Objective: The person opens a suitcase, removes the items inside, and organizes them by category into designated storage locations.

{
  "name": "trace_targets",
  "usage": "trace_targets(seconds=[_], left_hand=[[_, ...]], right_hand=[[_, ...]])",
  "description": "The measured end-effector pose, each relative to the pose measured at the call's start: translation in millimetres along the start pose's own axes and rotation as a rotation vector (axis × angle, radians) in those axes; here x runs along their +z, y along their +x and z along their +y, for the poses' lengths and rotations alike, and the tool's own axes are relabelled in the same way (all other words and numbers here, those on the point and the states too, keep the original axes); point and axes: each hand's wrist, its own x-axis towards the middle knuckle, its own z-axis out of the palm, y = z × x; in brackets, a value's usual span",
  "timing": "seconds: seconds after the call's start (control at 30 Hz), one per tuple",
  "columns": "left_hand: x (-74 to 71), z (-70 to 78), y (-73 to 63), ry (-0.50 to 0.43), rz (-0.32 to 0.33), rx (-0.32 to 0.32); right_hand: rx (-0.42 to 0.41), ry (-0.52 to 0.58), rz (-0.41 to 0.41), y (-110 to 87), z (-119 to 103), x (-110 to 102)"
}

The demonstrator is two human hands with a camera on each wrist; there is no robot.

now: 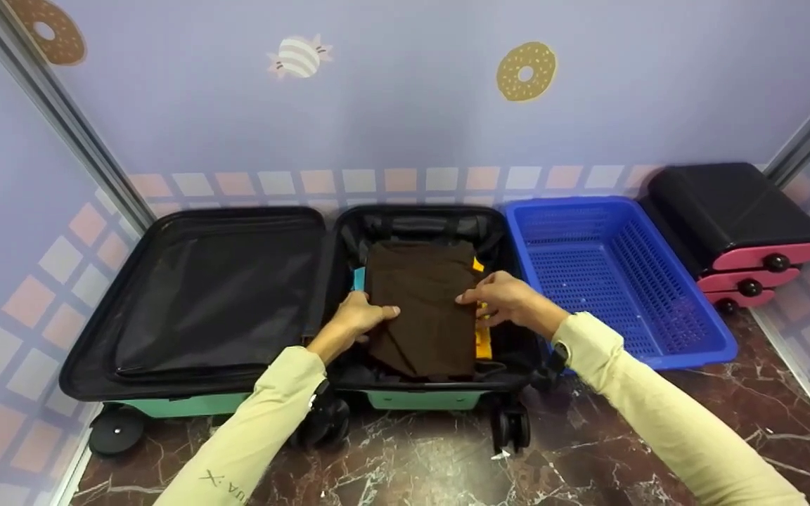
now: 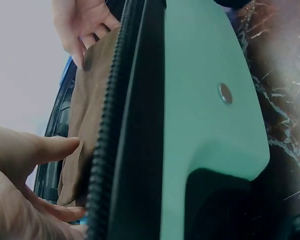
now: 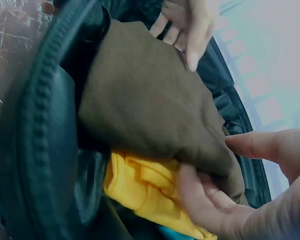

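A folded brown cloth (image 1: 422,309) lies inside the right half of an open suitcase (image 1: 422,386), on top of a yellow cloth (image 3: 140,182). My left hand (image 1: 356,316) holds the brown cloth's left edge, thumb on its upper face and fingers down at the side. At the opposite edge, my right hand (image 1: 507,299) pinches it; in the right wrist view the thumb is above and the fingers go under the fold, beside the yellow cloth. A bit of light blue (image 1: 358,278) shows by the left edge. What lies deeper is hidden.
The suitcase's other half, with a black lining (image 1: 215,302), spreads to the left. A blue plastic basket (image 1: 718,351) stands right of the suitcase, and a black case with pink drawers (image 1: 763,256) is beyond it. A patterned wall (image 1: 405,105) rises behind; the floor (image 1: 419,464) is dark marbled.
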Motion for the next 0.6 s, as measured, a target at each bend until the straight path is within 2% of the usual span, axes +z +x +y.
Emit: trace_targets(seconds=[0.13, 0.23, 0.37, 0.47, 0.6], left_hand=[[0.1, 1.0, -0.9, -0.044, 0.062, 0.003], [-2.5, 1.4, -1.9, -0.001, 0.084, 0.009], [-7.0, 4.3, -4.2, -0.036, -0.025, -0.02], [-8.3, 5.1, -5.7, -0.1, -0.09, -0.04], [-6.8, 0.9, -5.0, -0.165, -0.042, -0.035]], right_hand=[[0.016, 0.077, 0.015, 2.4, 0.7, 6.7], [0.04, 0.125, 0.034, 3.2, 0.0, 8.6], [0.059, 0.185, 0.052, 1.7, -2.8, 7.8], [0.058, 0.209, 0.062, -1.1, -7.4, 7.7], [0.035, 0.212, 0.053, -6.6, -18.2, 8.9]])
